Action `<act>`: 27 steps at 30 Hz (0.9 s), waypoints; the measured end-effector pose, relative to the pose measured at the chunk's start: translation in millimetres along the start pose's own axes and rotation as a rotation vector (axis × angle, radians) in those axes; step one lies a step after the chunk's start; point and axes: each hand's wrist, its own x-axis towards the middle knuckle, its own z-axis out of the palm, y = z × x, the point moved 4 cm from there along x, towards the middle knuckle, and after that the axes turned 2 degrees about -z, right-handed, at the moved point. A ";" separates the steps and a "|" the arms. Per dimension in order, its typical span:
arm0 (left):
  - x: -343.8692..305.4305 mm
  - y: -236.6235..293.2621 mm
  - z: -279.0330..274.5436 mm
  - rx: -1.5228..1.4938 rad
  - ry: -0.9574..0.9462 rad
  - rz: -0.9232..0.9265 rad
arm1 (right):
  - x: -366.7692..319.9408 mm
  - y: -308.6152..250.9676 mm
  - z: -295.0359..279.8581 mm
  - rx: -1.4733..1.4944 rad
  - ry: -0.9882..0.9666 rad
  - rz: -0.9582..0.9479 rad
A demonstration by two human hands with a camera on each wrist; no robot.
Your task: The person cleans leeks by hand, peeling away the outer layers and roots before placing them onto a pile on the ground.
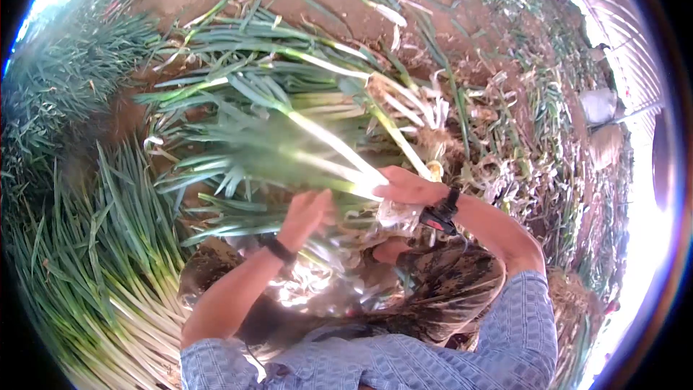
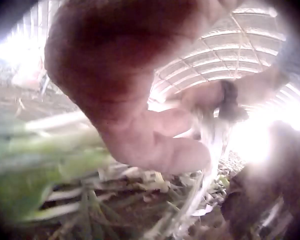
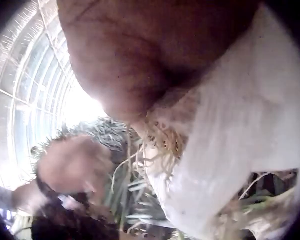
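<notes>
In the head view my right hand [image 1: 411, 186] grips a few green onions [image 1: 328, 136] by their white lower stalks, the blurred leaves pointing left. Stringy roots [image 3: 165, 142] poke out under that hand in the right wrist view, beside a broad whitish sheet [image 3: 225, 145] hanging there. My left hand [image 1: 307, 217] is left of the held stalks and blurred. Its fingers [image 2: 177, 154] look curled in the left wrist view, where a pale, thin strip [image 2: 196, 197] passes by the fingertips. I cannot tell whether they pinch it.
Loose green onions [image 1: 238, 72] lie on the soil ahead. A dense pile of them [image 1: 108, 267] stands at my left, with more leafy plants [image 1: 65, 94] beyond. Peeled skins and scraps [image 1: 520, 152] litter the ground at right. My bent knees [image 1: 447, 274] are just below the hands.
</notes>
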 end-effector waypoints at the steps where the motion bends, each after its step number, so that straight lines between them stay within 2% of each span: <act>1: 4.5 -12.3 4.2 -0.016 -0.020 -0.037 | -9.3 -17.4 -11.1 0.074 -0.002 0.026; 2: 7.3 -17.8 8.8 0.015 0.006 -0.061 | -19.1 -27.4 -9.6 0.121 0.049 0.064; 4: 9.9 -26.3 21.4 -0.184 0.002 0.019 | -37.1 -59.9 1.6 0.183 0.079 0.092; 5: 44.3 -52.1 18.3 -0.045 0.038 0.250 | -42.0 -75.5 14.3 0.215 0.001 0.202; 8: 28.4 -35.7 13.8 -0.548 0.170 0.184 | -26.8 -59.0 83.9 0.453 0.103 0.067; 9: 30.1 -30.9 3.5 -0.509 0.294 0.164 | -21.5 -49.9 107.1 0.487 0.129 0.009; 10: 33.9 -34.5 -9.8 -0.469 0.421 0.136 | -33.3 -68.2 111.9 0.554 0.077 0.022; 11: 52.2 -47.4 -25.2 -0.489 0.466 0.216 | -45.3 -87.6 116.0 0.618 0.025 0.040; 13: 96.3 -74.4 -54.1 -0.528 0.544 0.379 | -45.3 -76.2 141.4 0.637 0.115 0.037; 15: 93.0 -68.5 -57.7 -0.406 0.519 0.321 | -56.8 -77.0 149.1 0.672 0.143 0.081; 17: 100.9 -66.1 -65.8 -0.350 0.511 0.276 | -67.6 -88.9 150.0 0.587 0.195 -0.005; 19: 161.9 -110.1 -93.6 -0.111 0.503 0.484 | -80.1 -98.9 152.2 0.520 0.226 -0.051; 21: 178.1 -117.1 -88.0 -0.085 0.469 0.574 | -86.9 -108.4 146.0 0.464 0.249 -0.077; 23: 150.7 -98.5 -60.8 -0.273 0.421 0.534 | -82.4 -101.7 145.0 0.011 0.259 -0.123; 24: 132.0 -90.4 -51.1 -0.385 0.378 0.414 | -82.7 -99.6 146.7 -0.214 0.257 -0.137; 25: 110.6 -81.2 -40.4 -0.500 0.345 0.292 | -85.7 -106.5 144.4 -0.259 0.254 -0.129; 27: 98.9 -65.1 -40.6 -0.604 0.278 0.295 | -93.6 -134.2 136.8 -0.350 0.247 -0.119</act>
